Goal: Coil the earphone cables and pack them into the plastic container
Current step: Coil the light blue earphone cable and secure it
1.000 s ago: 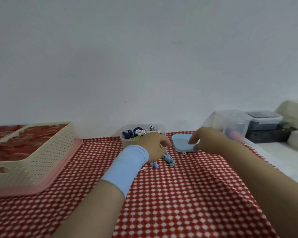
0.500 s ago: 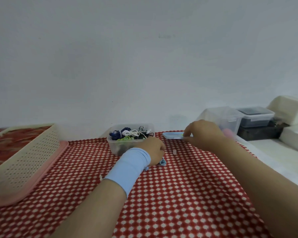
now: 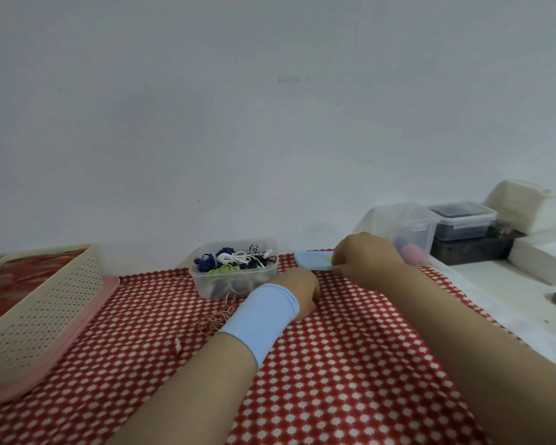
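A clear plastic container [image 3: 260, 277] stands on the red checked cloth near the wall, holding several coiled earphones in blue, white, green and black. My left hand [image 3: 302, 289], with a light blue wristband, rests on the cloth just right of the container. Its fingers curl under and hide whatever lies beneath them. My right hand [image 3: 366, 261] grips the near right edge of a light blue lid [image 3: 313, 261], right of the container. A loose pinkish earphone cable [image 3: 217, 319] lies tangled on the cloth in front of the container.
A cream perforated basket [image 3: 45, 303] sits on a pink tray [image 3: 90, 319] at the left. To the right, on a white counter, are a clear lidded box [image 3: 408, 226], a dark-filled box [image 3: 463, 220] and white blocks [image 3: 536, 261].
My right hand has taken hold of the blue lid and raised its edge off the cloth. The blue earphone under my left hand is now hidden. The pinkish cable has come into view.
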Demonstrator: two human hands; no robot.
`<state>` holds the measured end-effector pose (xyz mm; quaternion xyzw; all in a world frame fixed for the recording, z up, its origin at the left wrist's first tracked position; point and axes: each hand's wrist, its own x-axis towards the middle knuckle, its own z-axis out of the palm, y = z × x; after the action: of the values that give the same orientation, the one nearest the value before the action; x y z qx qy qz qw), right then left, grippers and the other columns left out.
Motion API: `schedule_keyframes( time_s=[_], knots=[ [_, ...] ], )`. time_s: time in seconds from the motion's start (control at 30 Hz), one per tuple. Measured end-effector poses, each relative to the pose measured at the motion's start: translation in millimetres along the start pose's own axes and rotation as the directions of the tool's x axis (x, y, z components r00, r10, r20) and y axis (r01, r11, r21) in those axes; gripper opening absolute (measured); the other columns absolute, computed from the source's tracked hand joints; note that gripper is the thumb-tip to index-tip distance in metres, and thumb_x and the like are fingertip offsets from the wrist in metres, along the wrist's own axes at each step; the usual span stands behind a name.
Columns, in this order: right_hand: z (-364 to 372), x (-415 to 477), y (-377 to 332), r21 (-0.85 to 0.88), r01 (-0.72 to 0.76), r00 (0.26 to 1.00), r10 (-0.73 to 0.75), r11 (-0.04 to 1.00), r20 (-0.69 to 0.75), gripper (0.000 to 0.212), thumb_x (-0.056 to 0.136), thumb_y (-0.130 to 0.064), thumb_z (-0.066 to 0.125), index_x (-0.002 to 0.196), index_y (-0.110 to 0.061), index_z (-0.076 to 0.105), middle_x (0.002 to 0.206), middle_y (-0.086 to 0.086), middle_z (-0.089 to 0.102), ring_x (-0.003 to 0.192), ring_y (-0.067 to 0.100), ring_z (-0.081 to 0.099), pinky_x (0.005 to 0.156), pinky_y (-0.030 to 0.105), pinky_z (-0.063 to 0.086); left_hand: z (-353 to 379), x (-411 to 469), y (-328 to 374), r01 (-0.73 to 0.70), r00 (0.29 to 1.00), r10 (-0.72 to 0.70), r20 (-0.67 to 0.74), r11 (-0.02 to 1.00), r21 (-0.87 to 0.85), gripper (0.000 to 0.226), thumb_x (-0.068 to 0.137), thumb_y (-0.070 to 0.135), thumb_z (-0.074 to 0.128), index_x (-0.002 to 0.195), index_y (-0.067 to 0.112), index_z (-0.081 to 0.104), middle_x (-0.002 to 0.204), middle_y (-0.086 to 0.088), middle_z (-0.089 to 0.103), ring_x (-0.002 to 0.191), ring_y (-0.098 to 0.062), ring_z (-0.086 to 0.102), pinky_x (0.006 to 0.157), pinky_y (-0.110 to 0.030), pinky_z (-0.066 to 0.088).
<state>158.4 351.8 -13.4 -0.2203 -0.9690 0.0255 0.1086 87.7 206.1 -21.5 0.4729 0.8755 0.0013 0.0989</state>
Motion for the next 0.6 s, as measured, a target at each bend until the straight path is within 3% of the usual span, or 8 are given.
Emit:
schedule_keyframes(
  time_s=[0.17, 0.27, 0.37, 0.5, 0.6],
  knots=[
    [7.8, -0.7, -6.7, -0.054, -0.013, 0.997, 0.017, 0.998, 0.074, 0.018, 0.089, -0.032, 0.067, 0.104, -0.028, 0.074, 0.106, -0.003, 0.071, 0.095, 0.02, 0.066, 0.079, 0.032, 0.052, -0.1, -30.9, -16.8, -0.043, 0.999, 0.04, -0.032, 0.994, -0.099, 0.02, 0.091, 0.014, 0.065, 0.106, 0.02, 0.076, 0.112, 0.005, 0.072, 0.1, -0.013, 0.065, 0.098, -0.031, 0.051],
    [9.0, -2.2, -13.2, -0.079, -0.001, 0.994, 0.01, 0.997, 0.113, 0.023, 0.089, -0.027, 0.07, 0.112, -0.029, 0.072, 0.115, -0.003, 0.07, 0.102, 0.019, 0.066, 0.089, 0.034, 0.055, -4.2, -49.4, -28.6, -0.059, 0.997, 0.053, -0.05, 0.99, -0.128, 0.022, 0.09, 0.018, 0.066, 0.109, 0.027, 0.075, 0.114, 0.01, 0.07, 0.097, -0.006, 0.063, 0.096, -0.025, 0.049],
    [9.1, -1.2, -27.4, -0.013, 0.019, 0.997, -0.018, 1.0, 0.08, 0.022, 0.091, -0.025, 0.068, 0.112, -0.031, 0.074, 0.116, -0.004, 0.071, 0.1, 0.017, 0.067, 0.089, 0.036, 0.057, -9.5, -63.8, -42.5, -0.061, 0.994, 0.046, -0.098, 0.985, -0.162, 0.028, 0.091, 0.021, 0.066, 0.114, 0.034, 0.071, 0.118, 0.013, 0.065, 0.095, -0.004, 0.058, 0.092, -0.023, 0.047],
    [10.7, 2.4, -53.2, 0.093, 0.082, 0.99, -0.092, 0.992, 0.104, 0.022, 0.091, -0.018, 0.063, 0.104, -0.028, 0.078, 0.11, -0.007, 0.074, 0.096, 0.016, 0.069, 0.087, 0.035, 0.059, -7.8, -76.3, -62.5, -0.027, 0.986, -0.013, -0.165, 0.972, -0.235, 0.028, 0.09, 0.03, 0.067, 0.116, 0.04, 0.068, 0.124, 0.016, 0.062, 0.105, -0.005, 0.059, 0.098, -0.028, 0.047],
    [20.6, 6.3, -69.8, 0.106, 0.118, 0.982, -0.132, 0.987, 0.136, 0.028, 0.094, -0.017, 0.061, 0.111, -0.035, 0.076, 0.121, -0.006, 0.071, 0.106, 0.019, 0.067, 0.094, 0.039, 0.056, -2.1, -82.4, -73.4, -0.017, 0.986, -0.035, -0.165, 0.953, -0.303, 0.025, 0.091, 0.037, 0.065, 0.115, 0.039, 0.069, 0.126, 0.015, 0.062, 0.111, -0.007, 0.058, 0.103, -0.032, 0.045]
  ],
)
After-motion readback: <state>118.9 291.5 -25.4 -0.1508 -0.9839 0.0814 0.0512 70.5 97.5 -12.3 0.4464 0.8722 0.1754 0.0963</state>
